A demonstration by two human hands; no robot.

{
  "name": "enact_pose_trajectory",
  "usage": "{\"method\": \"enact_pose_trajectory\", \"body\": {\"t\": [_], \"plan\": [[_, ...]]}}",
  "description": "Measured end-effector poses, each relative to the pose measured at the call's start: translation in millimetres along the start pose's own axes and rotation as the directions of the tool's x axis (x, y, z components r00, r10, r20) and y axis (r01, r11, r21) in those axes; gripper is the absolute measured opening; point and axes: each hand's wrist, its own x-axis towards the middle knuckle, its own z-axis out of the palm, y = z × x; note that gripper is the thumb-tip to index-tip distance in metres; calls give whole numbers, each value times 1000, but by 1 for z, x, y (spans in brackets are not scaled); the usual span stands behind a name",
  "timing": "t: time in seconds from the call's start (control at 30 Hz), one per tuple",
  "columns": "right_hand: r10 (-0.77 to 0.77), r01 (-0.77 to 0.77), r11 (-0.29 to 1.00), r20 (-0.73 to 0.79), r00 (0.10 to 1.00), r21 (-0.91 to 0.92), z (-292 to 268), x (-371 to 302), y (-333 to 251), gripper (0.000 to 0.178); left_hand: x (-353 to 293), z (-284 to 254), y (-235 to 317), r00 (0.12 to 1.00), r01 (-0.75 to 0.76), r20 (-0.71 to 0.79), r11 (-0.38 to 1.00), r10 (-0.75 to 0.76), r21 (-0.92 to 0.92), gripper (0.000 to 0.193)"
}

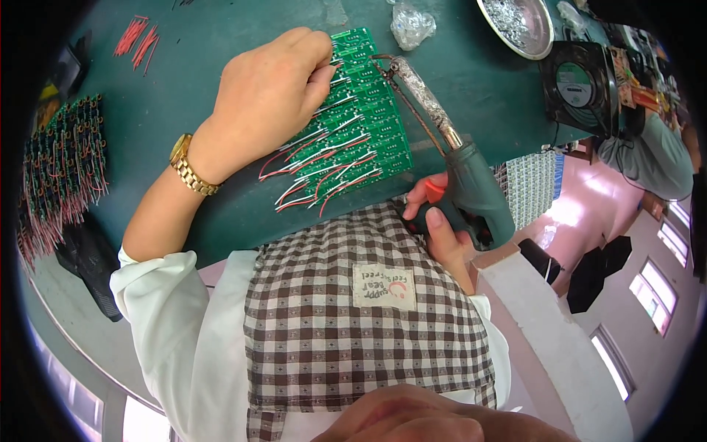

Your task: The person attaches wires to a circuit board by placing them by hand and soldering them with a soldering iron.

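Observation:
A green circuit board panel (394, 136) lies on the table, its many small sections side by side. Red and white wires (324, 151) stick out from its left side in several rows. At the upper left of the panel my left hand (272, 92) is closed in a pinch, with thin pale wire ends showing by the fingertips. My right hand (445, 239) grips the dark handle of a soldering gun (479, 188) with an orange-red trigger. The gun's metal barrel (427, 96) points up and left, its tip by the panel's upper right edge. Whether the tip touches is unclear.
Loose red wires (136, 40) lie at the far left of the green table (184, 44). Wired boards (66, 158) hang at the left edge. A plastic bag (412, 28), a metal dish (541, 44) and a black fan (578, 85) stand at the far right. Another person's sleeve (652, 158) shows beyond.

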Motion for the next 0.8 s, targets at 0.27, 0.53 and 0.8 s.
{"method": "enact_pose_trajectory", "body": {"t": [0.27, 0.53, 0.8], "plan": [[-32, 31, 999, -20, 999, -26, 0, -5, -7, 41, -2, -2, 6, 1000, -10, -11, 1000, 10, 8, 11], [39, -48, 996, -120, 992, -72, 2, -14, -5, 47, -4, -22, 10, 990, 35, 134, 999, -36, 14, 14], [-55, 54, 996, -14, 998, -67, -10, -15, -4, 37, -3, -27, 31, 990, 143, 34, 943, -139, -302, 12]]}}
